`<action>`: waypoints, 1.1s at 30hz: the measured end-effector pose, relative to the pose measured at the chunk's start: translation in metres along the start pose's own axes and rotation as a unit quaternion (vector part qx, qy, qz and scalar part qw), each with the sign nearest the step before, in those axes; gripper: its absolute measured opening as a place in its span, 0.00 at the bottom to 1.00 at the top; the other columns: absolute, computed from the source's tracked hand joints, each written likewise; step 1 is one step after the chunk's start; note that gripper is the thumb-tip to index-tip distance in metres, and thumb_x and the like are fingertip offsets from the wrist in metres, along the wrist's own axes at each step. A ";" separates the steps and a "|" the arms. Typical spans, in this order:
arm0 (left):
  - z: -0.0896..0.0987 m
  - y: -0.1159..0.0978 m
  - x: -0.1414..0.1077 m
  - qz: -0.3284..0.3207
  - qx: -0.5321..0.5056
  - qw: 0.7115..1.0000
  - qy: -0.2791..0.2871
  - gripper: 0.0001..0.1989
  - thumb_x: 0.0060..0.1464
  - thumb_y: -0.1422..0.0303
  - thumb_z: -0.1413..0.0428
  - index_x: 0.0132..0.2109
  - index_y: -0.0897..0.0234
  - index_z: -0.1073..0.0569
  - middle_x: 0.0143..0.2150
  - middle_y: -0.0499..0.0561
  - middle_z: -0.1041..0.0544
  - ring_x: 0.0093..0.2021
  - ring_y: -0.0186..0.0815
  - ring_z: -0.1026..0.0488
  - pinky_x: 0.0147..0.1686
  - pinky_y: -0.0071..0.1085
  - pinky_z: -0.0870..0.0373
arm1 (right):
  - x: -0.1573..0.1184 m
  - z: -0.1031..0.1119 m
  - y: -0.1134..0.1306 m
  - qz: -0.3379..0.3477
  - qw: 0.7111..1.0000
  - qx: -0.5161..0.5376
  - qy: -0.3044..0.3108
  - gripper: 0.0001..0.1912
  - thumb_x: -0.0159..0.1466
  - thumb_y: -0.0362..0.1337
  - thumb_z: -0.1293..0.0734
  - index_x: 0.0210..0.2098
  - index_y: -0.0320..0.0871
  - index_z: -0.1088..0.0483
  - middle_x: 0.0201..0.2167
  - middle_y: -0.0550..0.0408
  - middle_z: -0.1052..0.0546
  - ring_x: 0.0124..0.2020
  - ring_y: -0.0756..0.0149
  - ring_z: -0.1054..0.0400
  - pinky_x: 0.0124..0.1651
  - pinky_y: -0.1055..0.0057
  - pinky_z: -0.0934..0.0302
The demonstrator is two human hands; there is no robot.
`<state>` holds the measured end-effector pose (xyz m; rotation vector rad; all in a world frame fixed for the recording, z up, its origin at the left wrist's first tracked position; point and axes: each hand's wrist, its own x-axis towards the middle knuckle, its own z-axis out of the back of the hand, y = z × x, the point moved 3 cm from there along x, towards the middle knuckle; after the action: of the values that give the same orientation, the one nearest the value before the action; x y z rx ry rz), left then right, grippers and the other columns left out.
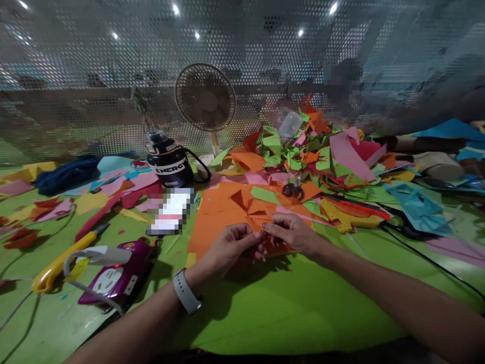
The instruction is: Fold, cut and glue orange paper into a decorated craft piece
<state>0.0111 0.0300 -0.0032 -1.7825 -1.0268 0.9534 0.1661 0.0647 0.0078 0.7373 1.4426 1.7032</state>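
Observation:
My left hand (pixel 235 246), with a pale watch band (pixel 186 292) on its wrist, is closed with thumb and fingers pinched together. My right hand (pixel 291 232) is pinched too, its fingertips almost meeting those of the left. Whatever is between the fingertips is too small to make out. Both hands are above the near edge of an orange paper sheet (pixel 212 215). Just beyond them lies a folded piece of orange paper (pixel 246 202). Scissors with dark handles (pixel 293 191) rest behind the right hand, and a yellow glue gun (pixel 346 217) lies to its right.
A heap of coloured paper scraps (pixel 299 146) rises at the back. A black bottle (pixel 170 164), a phone (pixel 174 210), a purple power strip (pixel 117 275) and a yellow-handled tool (pixel 64 260) stand or lie leftward. Behind are a fan (pixel 205 97) and a perforated screen (pixel 113 65). Cables cross both sides.

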 end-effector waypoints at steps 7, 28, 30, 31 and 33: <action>0.000 -0.003 0.000 -0.035 0.044 0.998 0.007 0.16 0.48 0.57 0.35 0.30 0.66 0.27 0.24 0.49 0.24 0.23 0.30 0.28 0.27 0.26 0.31 | 0.001 0.004 -0.003 0.005 1.000 0.012 0.011 0.22 0.58 0.54 0.31 0.23 0.41 0.33 0.20 0.60 0.30 0.23 0.73 0.40 0.28 0.73 0.46; 0.003 -0.002 0.004 -0.065 0.017 0.997 -0.048 0.17 0.48 0.56 0.35 0.28 0.65 0.29 0.24 0.45 0.25 0.22 0.28 0.30 0.25 0.24 0.30 | 0.002 0.003 0.000 0.015 1.000 0.003 0.000 0.21 0.54 0.50 0.28 0.18 0.42 0.37 0.15 0.64 0.37 0.19 0.76 0.46 0.23 0.75 0.51; 0.003 -0.002 0.004 -0.064 0.021 0.997 -0.047 0.17 0.47 0.56 0.35 0.28 0.65 0.29 0.24 0.46 0.25 0.22 0.28 0.29 0.25 0.24 0.30 | 0.002 0.004 -0.001 0.012 1.000 -0.001 -0.001 0.21 0.54 0.50 0.29 0.19 0.42 0.36 0.16 0.63 0.36 0.19 0.75 0.45 0.23 0.75 0.51; 0.003 -0.001 0.004 -0.063 0.024 0.997 -0.048 0.18 0.47 0.55 0.35 0.28 0.65 0.28 0.24 0.46 0.25 0.22 0.28 0.29 0.25 0.24 0.30 | 0.002 0.004 -0.001 0.010 1.000 -0.002 -0.002 0.21 0.54 0.51 0.29 0.19 0.42 0.36 0.17 0.63 0.36 0.19 0.75 0.45 0.23 0.75 0.51; 0.004 -0.001 0.005 -0.063 0.026 0.996 -0.049 0.18 0.47 0.55 0.35 0.29 0.65 0.28 0.25 0.46 0.24 0.23 0.28 0.29 0.25 0.24 0.30 | 0.002 0.004 -0.001 0.006 1.000 0.000 -0.002 0.21 0.54 0.51 0.29 0.19 0.42 0.36 0.17 0.63 0.35 0.20 0.75 0.44 0.23 0.75 0.50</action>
<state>0.0094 0.0355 -0.0049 -1.6218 -1.1509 0.9893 0.1682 0.0688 0.0069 0.7498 1.4379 1.7093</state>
